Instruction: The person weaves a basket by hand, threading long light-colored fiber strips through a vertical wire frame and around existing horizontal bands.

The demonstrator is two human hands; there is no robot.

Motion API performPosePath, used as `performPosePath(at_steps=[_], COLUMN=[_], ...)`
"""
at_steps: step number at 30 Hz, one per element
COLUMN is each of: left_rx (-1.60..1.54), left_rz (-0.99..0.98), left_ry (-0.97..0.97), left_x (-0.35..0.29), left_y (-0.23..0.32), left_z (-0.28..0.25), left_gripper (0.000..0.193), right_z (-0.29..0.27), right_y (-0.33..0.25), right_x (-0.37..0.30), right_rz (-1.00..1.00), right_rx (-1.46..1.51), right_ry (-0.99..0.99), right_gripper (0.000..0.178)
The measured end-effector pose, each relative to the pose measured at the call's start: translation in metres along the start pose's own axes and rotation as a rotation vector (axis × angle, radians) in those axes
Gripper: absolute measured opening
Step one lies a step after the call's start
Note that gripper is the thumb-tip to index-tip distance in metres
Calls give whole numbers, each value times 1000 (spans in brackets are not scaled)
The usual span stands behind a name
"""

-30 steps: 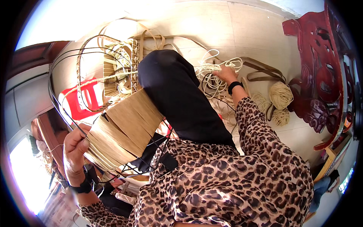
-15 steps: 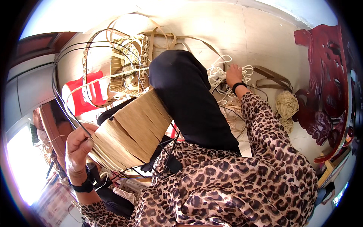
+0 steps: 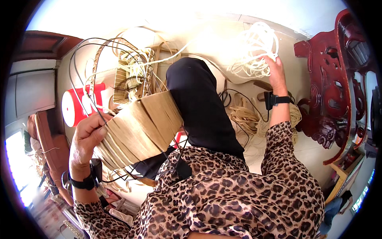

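Observation:
My left hand [image 3: 88, 137] pinches the upper left edge of a basket [image 3: 139, 129] made of tan flat strips on a black wire frame. The basket rests tilted against my lap and left of my dark-trousered knee. Long black wire hoops [image 3: 73, 55] arch up from it. My right hand [image 3: 274, 69] is raised over the floor at the far right, closed on a loose bundle of white cord [image 3: 258, 44]. A pale strand of this cord [image 3: 159, 60] runs from near the left hand across the hoops toward the bundle; glare washes out its middle.
A second basket [image 3: 119, 85] with a tall handle holds pale coiled strips on the far left floor. Beside it lies a red and white stool [image 3: 73, 107]. Tan strips [image 3: 242, 117] and a ball of twine [image 3: 295, 119] lie right of my knee, near carved dark-red furniture [image 3: 322, 91].
My right hand has lifted the white cord bundle off the floor beside my knee and carried it farther away and to the right. The left hand keeps its hold on the basket edge.

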State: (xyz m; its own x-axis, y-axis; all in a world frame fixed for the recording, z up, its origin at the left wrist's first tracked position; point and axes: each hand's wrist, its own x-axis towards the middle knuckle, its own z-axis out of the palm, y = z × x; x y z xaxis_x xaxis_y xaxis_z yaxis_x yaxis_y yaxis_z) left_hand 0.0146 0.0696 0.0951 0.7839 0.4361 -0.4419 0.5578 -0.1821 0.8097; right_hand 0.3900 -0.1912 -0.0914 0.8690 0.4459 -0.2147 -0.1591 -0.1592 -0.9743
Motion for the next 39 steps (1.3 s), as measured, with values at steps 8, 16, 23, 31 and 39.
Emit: performPosePath(at_steps=[8,16,23,31,39], left_rx=[168,188,201,350,631], left_rz=[54,241,259,420,478], left_ry=[-4,85,55,158,393], left_x=[11,29,37,39,37], left_y=[-13,-46,-54,-60,-61], left_z=[17,42,49,63,82], left_gripper=[11,14,12,12,12], right_z=[30,115,112,121,217], right_y=[-73,-23,-2,-114,-208], right_x=[7,-98,-57,-2,-91], right_rz=[-304,-766,-788,-432,-1043], right_rx=[-95,-802,-902,-93,-181], right_ry=[98,-545,-538,-391,-393], right_gripper=[31,64,44,31,46])
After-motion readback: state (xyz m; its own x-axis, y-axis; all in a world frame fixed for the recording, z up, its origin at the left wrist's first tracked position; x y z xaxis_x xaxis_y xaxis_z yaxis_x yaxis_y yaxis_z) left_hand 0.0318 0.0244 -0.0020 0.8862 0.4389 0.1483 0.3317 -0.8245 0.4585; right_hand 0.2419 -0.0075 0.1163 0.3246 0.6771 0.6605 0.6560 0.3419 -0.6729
